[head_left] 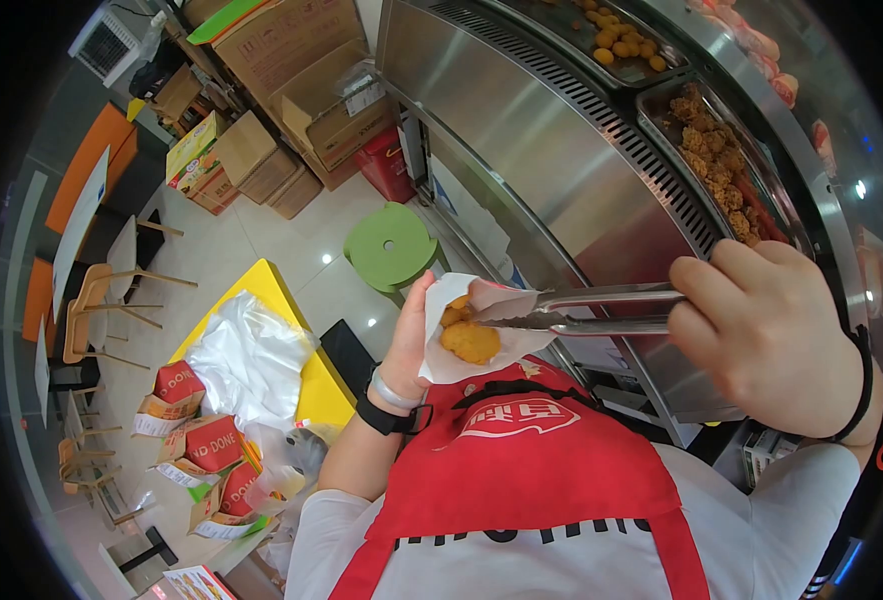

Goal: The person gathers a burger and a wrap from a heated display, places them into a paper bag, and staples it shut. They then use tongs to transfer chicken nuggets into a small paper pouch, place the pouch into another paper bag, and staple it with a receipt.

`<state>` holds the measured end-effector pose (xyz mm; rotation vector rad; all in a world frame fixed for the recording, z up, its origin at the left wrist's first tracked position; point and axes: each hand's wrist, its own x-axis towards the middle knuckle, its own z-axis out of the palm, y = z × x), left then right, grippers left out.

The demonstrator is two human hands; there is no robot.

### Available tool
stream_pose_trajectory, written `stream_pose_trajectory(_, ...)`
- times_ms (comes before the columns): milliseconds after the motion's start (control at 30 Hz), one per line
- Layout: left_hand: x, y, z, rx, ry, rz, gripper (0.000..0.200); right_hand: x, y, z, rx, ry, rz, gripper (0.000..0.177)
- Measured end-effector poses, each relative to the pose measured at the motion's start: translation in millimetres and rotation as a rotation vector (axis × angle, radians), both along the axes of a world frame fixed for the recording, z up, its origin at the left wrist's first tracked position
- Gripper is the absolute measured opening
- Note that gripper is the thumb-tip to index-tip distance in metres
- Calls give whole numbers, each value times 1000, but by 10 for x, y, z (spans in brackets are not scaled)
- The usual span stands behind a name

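My left hand [406, 340] is wrapped round a white paper bag [514, 346], its open mouth facing up toward me. Golden fried pieces [469, 343] lie inside the bag, one rounded and larger than the other. In my right hand [766, 335] is a pair of metal tongs [616, 298], gripped near the handle end. The tips of the tongs reach into the bag mouth, right at the fried food. The bottom of the bag is hidden by its front edge.
On my right, a steel display counter [521, 120] holds a tray of fried chicken pieces [711, 150] and a tray of yellow balls [621, 42]. A green stool [391, 245], a yellow table [326, 385] with plastic bags, red cartons [216, 445] and cardboard boxes [261, 155] stand around.
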<state>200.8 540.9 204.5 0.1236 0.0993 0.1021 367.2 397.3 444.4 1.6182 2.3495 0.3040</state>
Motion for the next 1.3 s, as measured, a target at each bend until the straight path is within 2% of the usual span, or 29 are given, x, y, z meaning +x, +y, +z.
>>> stream_pose_trajectory(100, 14, -76, 157, -97, 93, -110, 60, -21, 52, -109, -30, -59, 72, 15)
stream_pose_trajectory(200, 36, -104, 70, -88, 234, -51, 60, -58, 68, -118, -87, -132, 106, 13)
stream_pose_trajectory(300, 23, -120, 101, -87, 271, -57, 59, -100, 91, -96, -84, -159, 143, 12)
stream_pose_trajectory(733, 9, -95, -65, -72, 175, -47, 56, -117, 127, -46, -106, -172, 177, 12)
stream_pose_trajectory(1000, 45, -98, -59, -12, 322, -12, 55, -115, 143, -19, -108, -190, 173, 11)
stream_pose_trajectory(1200, 48, -98, 77, 45, 314, -35, 53, -106, 148, -13, -108, -179, 161, 12)
stream_pose_trajectory(1300, 51, -67, -87, 45, 309, -34, 54, -109, 163, -7, -141, -201, 162, 12)
